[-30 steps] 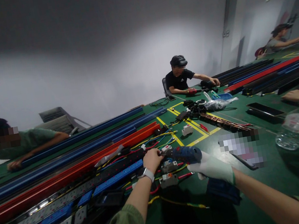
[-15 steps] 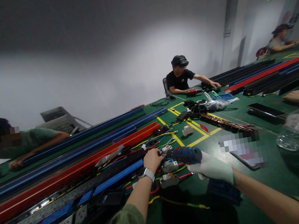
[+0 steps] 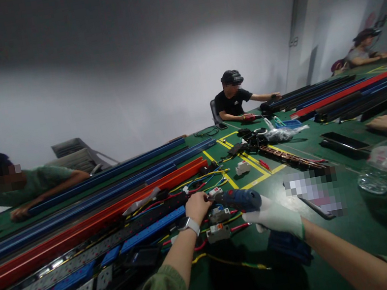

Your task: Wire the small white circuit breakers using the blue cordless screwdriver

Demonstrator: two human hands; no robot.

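Clearly, right hand (image 3: 274,216) grips drill (image 3: 241,199) — left hand (image 3: 197,206) at tip.

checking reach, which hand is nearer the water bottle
Right. The gloved right hand grips the blue driver, well left of the water bottle; the left hand sits even farther left, at the driver's tip.

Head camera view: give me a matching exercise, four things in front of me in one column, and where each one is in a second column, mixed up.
1. power drill
2. water bottle
3. red rail
4. watch

A. far right, with a white cap
B. on the wrist behind the left hand
C. in the gloved right hand
D. left side, beside the blue rails

Pairs: 1-C, 2-A, 3-D, 4-B.
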